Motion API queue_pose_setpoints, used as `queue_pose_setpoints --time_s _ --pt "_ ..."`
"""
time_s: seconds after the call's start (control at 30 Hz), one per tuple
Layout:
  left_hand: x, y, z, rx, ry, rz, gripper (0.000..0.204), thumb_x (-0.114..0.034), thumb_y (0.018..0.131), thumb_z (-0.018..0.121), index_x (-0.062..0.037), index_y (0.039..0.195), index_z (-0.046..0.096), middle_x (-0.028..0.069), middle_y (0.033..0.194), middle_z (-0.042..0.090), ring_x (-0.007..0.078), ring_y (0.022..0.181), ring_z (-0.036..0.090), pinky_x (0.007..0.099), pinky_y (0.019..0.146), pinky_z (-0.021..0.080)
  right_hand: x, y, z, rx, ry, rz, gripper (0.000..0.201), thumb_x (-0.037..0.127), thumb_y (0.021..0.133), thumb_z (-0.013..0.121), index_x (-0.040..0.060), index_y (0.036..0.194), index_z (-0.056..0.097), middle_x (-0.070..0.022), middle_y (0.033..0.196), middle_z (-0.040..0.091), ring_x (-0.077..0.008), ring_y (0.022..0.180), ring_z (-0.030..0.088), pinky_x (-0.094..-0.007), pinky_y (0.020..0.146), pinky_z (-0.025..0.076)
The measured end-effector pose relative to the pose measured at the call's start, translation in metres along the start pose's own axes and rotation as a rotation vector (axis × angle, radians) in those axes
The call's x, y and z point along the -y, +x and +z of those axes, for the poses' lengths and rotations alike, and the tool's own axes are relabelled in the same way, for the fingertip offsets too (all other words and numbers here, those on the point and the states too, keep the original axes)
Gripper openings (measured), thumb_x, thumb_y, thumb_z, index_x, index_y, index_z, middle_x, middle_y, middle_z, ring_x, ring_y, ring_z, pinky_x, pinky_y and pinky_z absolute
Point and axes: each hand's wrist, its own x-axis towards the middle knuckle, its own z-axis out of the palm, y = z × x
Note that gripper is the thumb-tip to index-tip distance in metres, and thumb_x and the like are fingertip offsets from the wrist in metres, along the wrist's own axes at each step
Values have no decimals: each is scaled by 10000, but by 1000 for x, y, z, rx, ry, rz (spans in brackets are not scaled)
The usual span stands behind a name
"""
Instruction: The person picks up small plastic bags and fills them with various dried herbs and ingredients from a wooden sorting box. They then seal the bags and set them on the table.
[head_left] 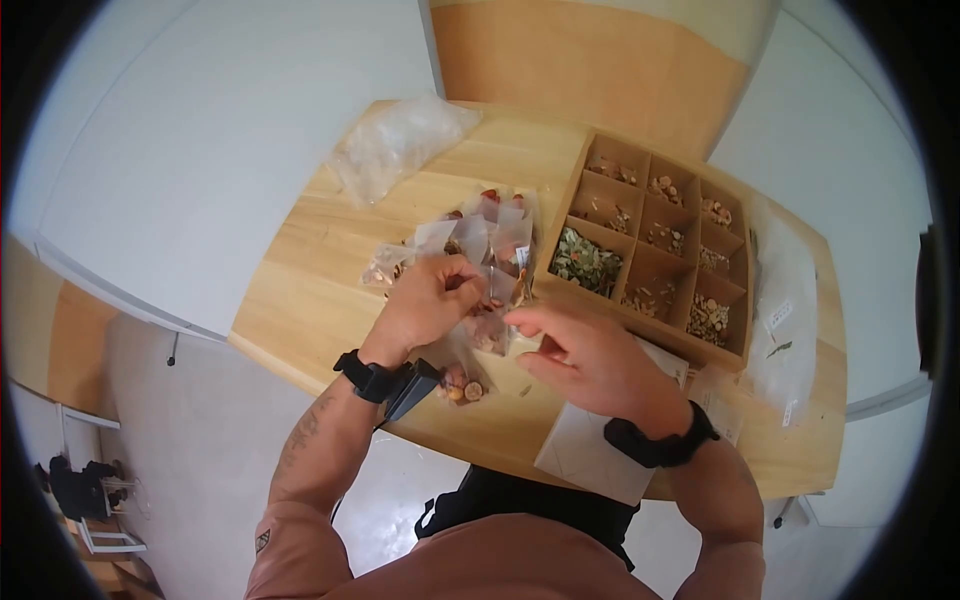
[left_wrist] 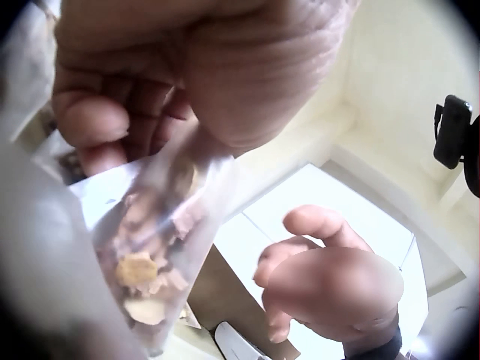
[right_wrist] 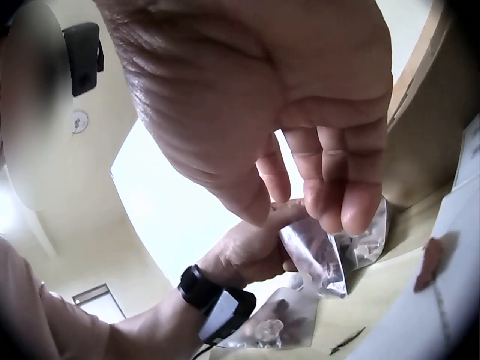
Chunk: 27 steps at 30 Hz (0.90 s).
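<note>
My left hand pinches the top of a small clear bag that holds pinkish flakes and pale yellow dried slices. In the right wrist view the same bag hangs below the left fingers. Just to the right is my right hand, its fingers loosely bent and nothing between them. Several filled clear bags stand and lie beyond the left hand. Closer to the table's front edge lies another bag with round dried slices.
A divided wooden box at the right holds dried herbs, with green leaves in one compartment. Crumpled clear plastic bags lie at the back left. Right of the box lies a large clear bag; a white sheet lies under the right forearm.
</note>
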Motion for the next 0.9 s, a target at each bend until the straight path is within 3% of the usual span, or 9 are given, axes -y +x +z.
queue_pose_setpoints --time_s 0.1,0.2,0.33,0.43,0.5,0.6,0.73,0.83,0.9 --pt "2 -1 -3 -14 15 22 166 -143 962 628 18 936 661 19 754 655 66 659 586 231 603 473 -14 16 15 -3 -116 -62 396 164 879 654 54 1253 581 -178 1153 639 -357 976 643 -413 839 524" --pt "1 -6 -6 -40 14 21 192 -184 979 612 1 957 661 1 720 627 49 613 540 219 549 435 -21 20 17 14 -127 -83 438 130 889 677 77 1310 567 -134 1131 626 -273 916 644 -360 783 534" --pt "1 -18 -6 -72 -165 13 236 -265 1001 593 -41 993 666 -31 689 579 23 579 487 205 499 385 -16 15 12 24 -101 -65 401 169 882 652 49 1258 581 -189 1155 633 -367 1041 619 -426 871 509" --pt "2 -24 -7 -166 -197 -13 210 -236 989 602 -40 1009 674 -47 756 577 43 662 487 219 588 412 -14 6 6 -1 -123 -98 405 161 881 651 55 1265 579 -182 1141 637 -367 1022 622 -422 858 511" --pt "1 -28 -10 -229 -114 -25 213 -260 992 605 -60 1005 675 -61 747 551 31 652 459 210 566 383 -18 -8 0 -54 -149 -136 406 150 882 645 63 1272 576 -172 1123 643 -371 999 624 -419 843 515" --pt "-2 -40 -8 -408 -51 63 169 -220 995 602 -74 1036 677 -50 808 569 27 677 453 204 557 352 -1 -49 -33 -110 -183 8 373 130 873 660 68 1237 607 -167 1094 658 -346 927 649 -395 811 528" --pt "6 -65 -11 -567 71 241 169 -149 996 576 -3 1025 655 16 844 605 56 692 482 200 577 360 -3 -130 -72 -571 -111 362 271 53 890 667 53 1160 655 -102 1007 689 -185 847 666 -298 766 529" --pt "-10 -88 6 -445 29 373 124 -63 982 550 34 1003 625 80 838 606 107 703 512 227 612 395 -10 -204 -73 -951 86 501 203 -30 945 599 5 1136 655 -32 960 681 -97 850 620 -243 767 507" --pt "-21 -94 28 -303 46 443 108 -47 969 560 36 999 624 93 831 611 132 700 527 242 625 412 -23 -242 -58 -999 99 557 194 -43 956 578 -12 1133 651 -33 957 681 -99 845 617 -251 775 510"
